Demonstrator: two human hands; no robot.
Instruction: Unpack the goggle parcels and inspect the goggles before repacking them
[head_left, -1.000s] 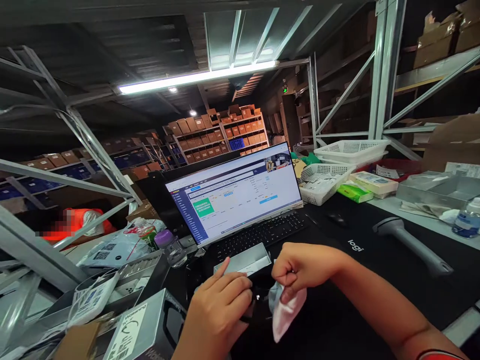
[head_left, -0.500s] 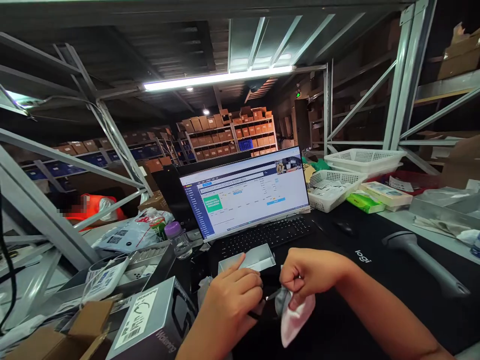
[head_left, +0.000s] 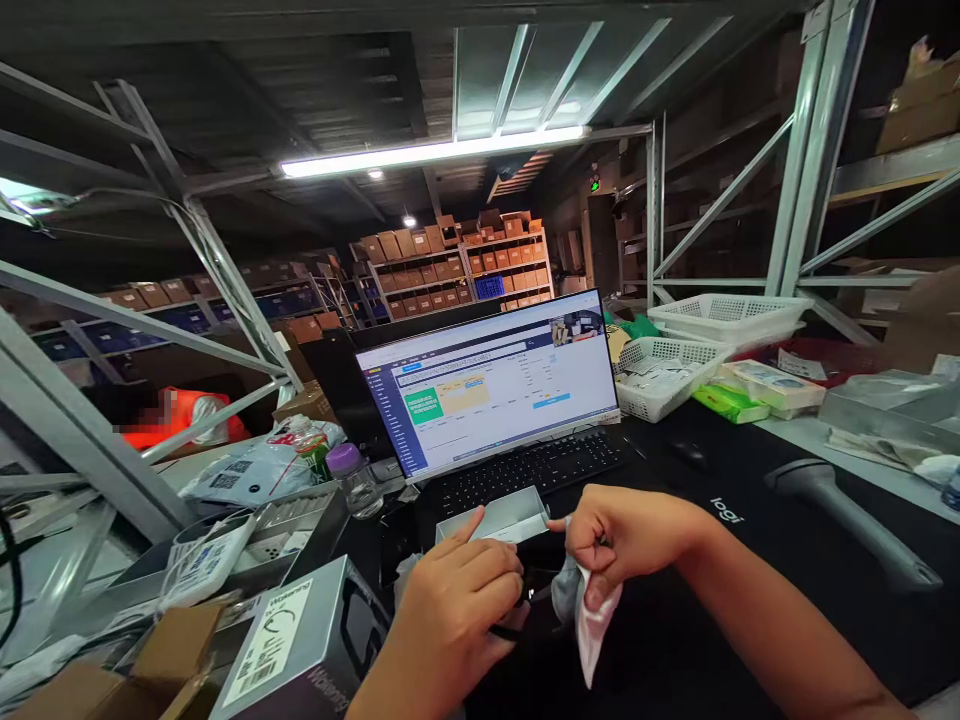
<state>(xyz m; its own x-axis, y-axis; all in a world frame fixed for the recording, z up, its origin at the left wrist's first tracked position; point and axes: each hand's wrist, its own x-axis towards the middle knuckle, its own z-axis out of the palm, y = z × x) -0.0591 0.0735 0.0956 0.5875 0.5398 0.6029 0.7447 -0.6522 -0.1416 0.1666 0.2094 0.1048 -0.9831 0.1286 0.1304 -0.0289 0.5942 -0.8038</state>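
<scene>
My left hand [head_left: 466, 598] is closed, fingers curled around a dark item that is mostly hidden; a small shiny bit shows by its fingertips. To its right, my right hand [head_left: 604, 545] pinches a pale pink and grey cloth [head_left: 594, 630], whose pointed end hangs down over the black desk mat. Just beyond my left hand lies a small light-grey open box [head_left: 517, 508], partly covered by the fingers. Behind the box are a black keyboard [head_left: 540, 465] and a lit monitor [head_left: 487, 400].
At left stand a grey printed box [head_left: 300, 640], an opened brown carton [head_left: 172, 650] and a purple-capped bottle [head_left: 352, 480]. To the right are a barcode scanner [head_left: 847, 520], a mouse [head_left: 686, 453] and white baskets [head_left: 667, 375]. A person in an orange vest [head_left: 176, 415] is at far left.
My right hand has shifted slightly up and right, with a finger now stretched toward the box. The cloth hangs narrower. On the monitor, a pale orange patch has appeared.
</scene>
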